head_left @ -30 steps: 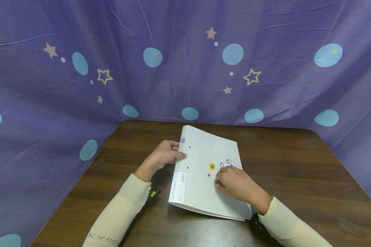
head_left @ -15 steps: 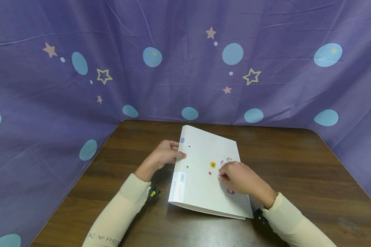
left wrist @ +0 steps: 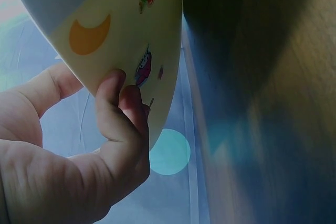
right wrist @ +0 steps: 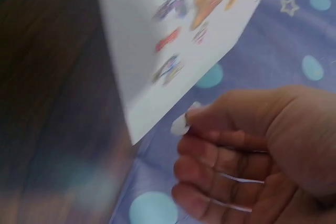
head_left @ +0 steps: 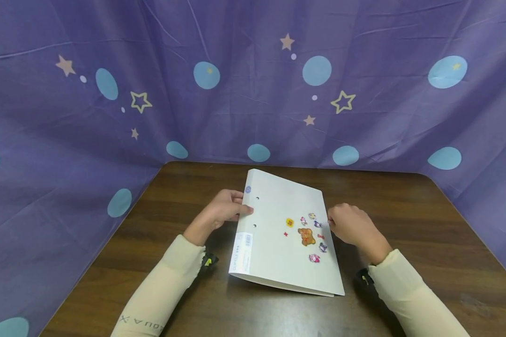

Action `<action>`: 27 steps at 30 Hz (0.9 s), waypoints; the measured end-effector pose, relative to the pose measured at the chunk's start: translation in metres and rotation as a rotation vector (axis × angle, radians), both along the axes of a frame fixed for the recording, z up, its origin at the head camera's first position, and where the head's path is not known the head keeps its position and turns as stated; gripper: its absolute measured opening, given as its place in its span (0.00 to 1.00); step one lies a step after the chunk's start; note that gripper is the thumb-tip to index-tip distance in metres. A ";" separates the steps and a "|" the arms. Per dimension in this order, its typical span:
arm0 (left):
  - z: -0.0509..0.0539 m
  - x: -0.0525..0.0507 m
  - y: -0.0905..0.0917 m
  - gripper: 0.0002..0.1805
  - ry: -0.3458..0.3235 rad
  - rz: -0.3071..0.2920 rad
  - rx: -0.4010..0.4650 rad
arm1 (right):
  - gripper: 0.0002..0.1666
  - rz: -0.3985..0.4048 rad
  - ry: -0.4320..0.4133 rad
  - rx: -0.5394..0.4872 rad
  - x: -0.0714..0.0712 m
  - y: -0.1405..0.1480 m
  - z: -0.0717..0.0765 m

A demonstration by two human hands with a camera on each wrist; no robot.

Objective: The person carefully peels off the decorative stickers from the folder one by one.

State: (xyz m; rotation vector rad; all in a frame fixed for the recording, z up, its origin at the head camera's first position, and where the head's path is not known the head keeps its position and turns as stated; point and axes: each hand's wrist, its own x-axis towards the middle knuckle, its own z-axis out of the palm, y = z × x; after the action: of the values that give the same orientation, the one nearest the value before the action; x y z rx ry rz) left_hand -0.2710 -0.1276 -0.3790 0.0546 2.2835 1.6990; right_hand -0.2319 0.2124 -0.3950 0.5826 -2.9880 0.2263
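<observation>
A white file folder (head_left: 278, 267) leans at a tilt over the table, its spine to the left. My left hand (head_left: 221, 209) grips the spine, thumb on the front and fingers behind. In the left wrist view, the side behind carries an orange crescent sticker (left wrist: 90, 36) and several small figure stickers. On the front cover, a brown bear sticker (head_left: 307, 237) lies among several smaller cartoon stickers. Just off the folder's right edge, my right hand (head_left: 354, 224) pinches a small whitish scrap (right wrist: 180, 124) between thumb and forefinger; what the scrap is cannot be made out.
Under the folder is a dark brown wooden table (head_left: 405, 262). A purple curtain (head_left: 253, 93) with stars and blue spots hangs behind and at both sides. The folder's label strip (head_left: 241, 252) is at its lower left.
My right hand has moved from the middle of the cover rightward past the folder's edge, uncovering the bear sticker and others around it. My left hand keeps its grip on the spine.
</observation>
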 end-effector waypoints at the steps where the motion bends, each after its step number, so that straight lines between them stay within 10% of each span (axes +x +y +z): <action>1: 0.000 0.000 0.000 0.28 0.000 0.000 -0.003 | 0.11 -0.020 -0.012 0.020 -0.002 0.003 -0.001; 14: -0.002 -0.001 0.000 0.27 0.000 -0.003 0.002 | 0.04 -0.108 -0.184 0.090 -0.010 0.020 -0.013; 27: 0.000 -0.001 -0.001 0.27 -0.002 -0.004 -0.006 | 0.11 -0.088 -0.185 0.046 -0.015 0.021 -0.011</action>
State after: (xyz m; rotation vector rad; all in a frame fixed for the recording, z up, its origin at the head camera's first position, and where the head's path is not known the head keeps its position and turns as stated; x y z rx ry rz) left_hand -0.2716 -0.1287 -0.3793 0.0557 2.2852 1.6893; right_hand -0.2467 0.2336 -0.4058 0.4557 -3.1969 0.2159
